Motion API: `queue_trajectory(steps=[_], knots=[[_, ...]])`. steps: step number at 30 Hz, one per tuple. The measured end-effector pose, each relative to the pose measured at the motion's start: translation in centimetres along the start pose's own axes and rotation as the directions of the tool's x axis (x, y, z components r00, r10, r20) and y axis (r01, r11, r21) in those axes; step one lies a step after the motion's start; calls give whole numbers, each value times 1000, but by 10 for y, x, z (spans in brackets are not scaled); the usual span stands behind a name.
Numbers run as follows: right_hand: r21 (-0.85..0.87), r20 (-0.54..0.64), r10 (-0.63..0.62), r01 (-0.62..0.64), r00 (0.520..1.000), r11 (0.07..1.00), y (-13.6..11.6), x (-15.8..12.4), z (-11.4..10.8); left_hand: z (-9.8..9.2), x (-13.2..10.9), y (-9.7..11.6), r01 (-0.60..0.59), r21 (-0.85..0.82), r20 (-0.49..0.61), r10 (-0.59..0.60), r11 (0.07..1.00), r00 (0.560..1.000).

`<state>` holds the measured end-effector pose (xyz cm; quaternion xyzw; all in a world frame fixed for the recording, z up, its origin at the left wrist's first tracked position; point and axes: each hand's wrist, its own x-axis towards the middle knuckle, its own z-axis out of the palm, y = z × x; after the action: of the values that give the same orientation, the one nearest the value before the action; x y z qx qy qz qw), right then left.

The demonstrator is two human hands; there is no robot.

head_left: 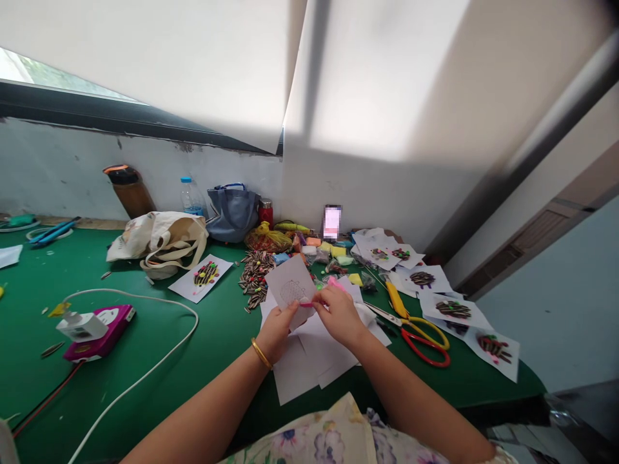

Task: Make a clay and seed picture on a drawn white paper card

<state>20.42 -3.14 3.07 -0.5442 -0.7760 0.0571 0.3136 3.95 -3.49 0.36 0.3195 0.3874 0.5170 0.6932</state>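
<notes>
My left hand grips the lower edge of a small paper sheet with a round pencil sketch on it, tilted up off the table. My right hand sits beside it, its fingertips pinching a small pink piece, probably modelling clay, against the sheet. A larger pink lump lies just beyond my right hand. Loose white paper sheets lie under both hands.
A pile of striped sunflower seeds and clay blocks lie beyond my hands. Yellow-and-red-handled scissors and several seed pictures lie to the right. A cloth bag, a white cable and a pink appliance lie left on the green table.
</notes>
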Motion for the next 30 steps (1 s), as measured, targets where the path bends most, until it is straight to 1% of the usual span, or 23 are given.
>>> queue_trajectory(steps=[3,5,9,10,12,14,16,18,19,21,25,30], knots=[[141,28,31,-35,999,989,5,1,2,1,1,1,16,-2,-11,-16,1000,1000],[278,45,84,-94,995,956,8,2,2,2,1,2,16,-26,-26,-17,1000,1000],[517,34,245,-226,969,826,17,3,2,3,1,4,32,-53,-76,-36,998,996],[562,48,268,-248,962,789,19,2,3,2,1,5,38,-50,-79,-42,998,996],[628,115,289,-295,950,721,22,1,8,2,1,4,45,-39,-69,-47,998,996],[677,205,279,-342,938,652,22,-3,15,1,1,3,51,-22,-44,-52,998,998],[725,269,268,-378,925,575,20,-7,22,0,1,3,53,0,-16,-53,999,998],[765,285,279,-393,917,510,17,-10,29,-1,1,2,46,29,15,-46,999,999],[774,280,292,-395,914,494,15,-12,31,-2,1,2,38,45,30,-40,998,999],[780,271,307,-395,912,486,13,-13,33,-3,2,2,12,69,50,-15,998,999],[783,288,284,-396,915,480,12,-14,31,-5,4,3,-53,94,26,51,994,998],[805,283,275,-383,919,453,10,-14,28,-4,3,3,-56,65,46,53,996,998]])
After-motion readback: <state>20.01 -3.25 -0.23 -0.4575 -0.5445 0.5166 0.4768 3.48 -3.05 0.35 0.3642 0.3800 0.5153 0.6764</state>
